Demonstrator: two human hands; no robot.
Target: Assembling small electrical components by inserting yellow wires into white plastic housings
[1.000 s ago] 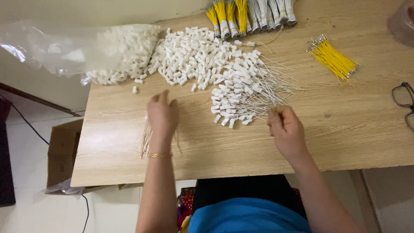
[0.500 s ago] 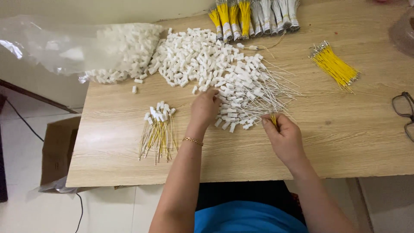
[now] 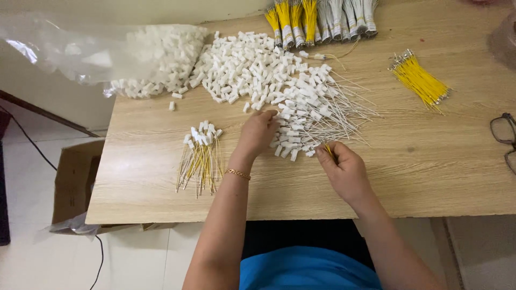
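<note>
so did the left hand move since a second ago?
Yes. The left hand went from the small yellow wire bundle rightward to the white connector pile.

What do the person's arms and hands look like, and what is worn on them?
Both forearms are bare, with no sleeves and no gloves. The left hand has a thin gold bracelet at the wrist. The right hand shows no ring, watch or bracelet. A blue garment shows below.

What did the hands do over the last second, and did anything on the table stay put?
The left hand let go of the small bundle of yellow wires with white connectors, left it lying near the table edge, and moved right and up to the white pile. The right hand stayed at the pile's near edge, pinching a yellow wire. The bag, loose yellow wires and glasses did not move.
</note>
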